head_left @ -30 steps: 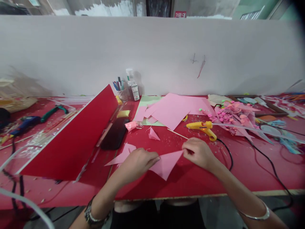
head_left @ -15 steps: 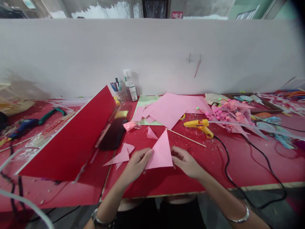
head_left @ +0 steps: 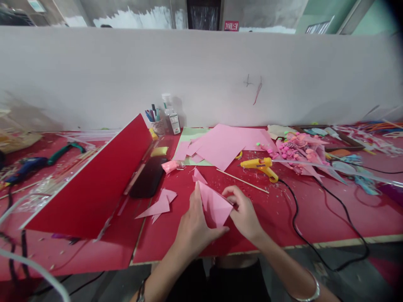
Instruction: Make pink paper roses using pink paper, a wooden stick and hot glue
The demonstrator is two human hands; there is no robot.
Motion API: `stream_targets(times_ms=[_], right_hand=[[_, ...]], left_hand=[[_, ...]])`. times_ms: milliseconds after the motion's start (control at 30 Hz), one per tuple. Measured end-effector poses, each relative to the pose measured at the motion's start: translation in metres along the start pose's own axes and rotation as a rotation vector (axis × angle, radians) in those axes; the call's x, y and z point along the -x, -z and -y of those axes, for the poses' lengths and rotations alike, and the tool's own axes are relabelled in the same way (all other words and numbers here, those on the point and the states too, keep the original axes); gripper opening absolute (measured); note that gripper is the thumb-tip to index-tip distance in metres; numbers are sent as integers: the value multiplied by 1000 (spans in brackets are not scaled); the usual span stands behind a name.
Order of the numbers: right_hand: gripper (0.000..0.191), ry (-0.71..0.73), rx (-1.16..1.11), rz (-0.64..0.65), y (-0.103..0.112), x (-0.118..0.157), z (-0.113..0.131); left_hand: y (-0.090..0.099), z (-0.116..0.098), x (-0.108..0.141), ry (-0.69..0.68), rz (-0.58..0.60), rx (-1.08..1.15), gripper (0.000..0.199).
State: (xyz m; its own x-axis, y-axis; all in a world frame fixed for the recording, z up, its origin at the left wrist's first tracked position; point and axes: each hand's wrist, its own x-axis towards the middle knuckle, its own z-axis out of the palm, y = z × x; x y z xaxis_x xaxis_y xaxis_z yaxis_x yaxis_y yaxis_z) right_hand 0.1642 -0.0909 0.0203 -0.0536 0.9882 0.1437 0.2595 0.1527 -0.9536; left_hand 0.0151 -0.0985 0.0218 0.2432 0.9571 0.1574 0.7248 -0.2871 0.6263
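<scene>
Pink folded paper (head_left: 217, 205) stands above the red table's (head_left: 278, 224) near middle, left hand (head_left: 193, 226) spread wide along it, right hand (head_left: 244, 209) pinching its right corner; uneven pressure could crease it askew.

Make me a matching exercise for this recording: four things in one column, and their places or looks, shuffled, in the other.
Things
1. Folded paper
2. Glue gun
3. Phone
4. Pen cup

Places or looks
A. Black, lying flat beside the red board
B. Standing next to a bottle
C. Pink, between the left hand and the right hand
D. Yellow, with a black cord

Pairs: 1-C, 2-D, 3-A, 4-B
</scene>
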Motion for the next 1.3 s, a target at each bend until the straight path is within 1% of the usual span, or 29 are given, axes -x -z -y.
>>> stream_targets(times_ms=[67,133,200,267,300,367,400,467,533,600,633,700,767,800,867,967,1033,1100,1167,1267,1300], right_hand=[[16,51,64,-13,1,2,1],[17,115,148,13,3,4,3],[15,164,194,56,7,5,5],[17,200,197,102,10,5,7],[19,211,195,127,12,5,7],[20,210,191,153,16,6,7],[20,189,181,153,18,7,6],[28,113,126,128,22,9,1],[43,35,56,116,24,11,-4],[50,15,27,139,27,12,-8],[49,29,39,166,28,12,-9],[36,89,89,199,29,12,-8],[23,169,148,204,30,11,-4],[20,211,176,202,31,11,-3],[26,299,228,202,32,10,0],[34,423,300,191,32,9,-1],[34,482,336,165,31,8,-3],[35,510,371,154,30,7,-6],[35,519,398,148,28,6,-7],[34,513,392,162,29,3,-7],[34,504,377,174,30,2,-7]], left_hand=[[0,-3,2,-12,1,13,109],[0,-3,3,-36,6,68,97],[2,-3,3,-45,7,174,86],[4,-1,2,-33,-20,292,75],[5,0,1,-10,-33,338,64],[6,2,-2,87,-26,405,36],[7,4,-3,152,-5,438,29],[9,6,-5,282,45,524,34],[11,8,-6,376,74,611,37],[13,10,-6,451,68,632,39],[15,10,-6,484,62,620,40],[19,10,-7,512,73,613,41],[23,10,-9,475,98,671,37],[25,10,-9,445,108,715,37],[28,13,-10,405,128,821,44],[28,20,-10,408,239,999,60],[27,23,-10,384,278,1052,65],[27,22,-11,328,241,950,60],[27,18,-12,267,160,771,52],[25,13,-15,219,72,579,28],[24,13,-15,222,59,541,24]])
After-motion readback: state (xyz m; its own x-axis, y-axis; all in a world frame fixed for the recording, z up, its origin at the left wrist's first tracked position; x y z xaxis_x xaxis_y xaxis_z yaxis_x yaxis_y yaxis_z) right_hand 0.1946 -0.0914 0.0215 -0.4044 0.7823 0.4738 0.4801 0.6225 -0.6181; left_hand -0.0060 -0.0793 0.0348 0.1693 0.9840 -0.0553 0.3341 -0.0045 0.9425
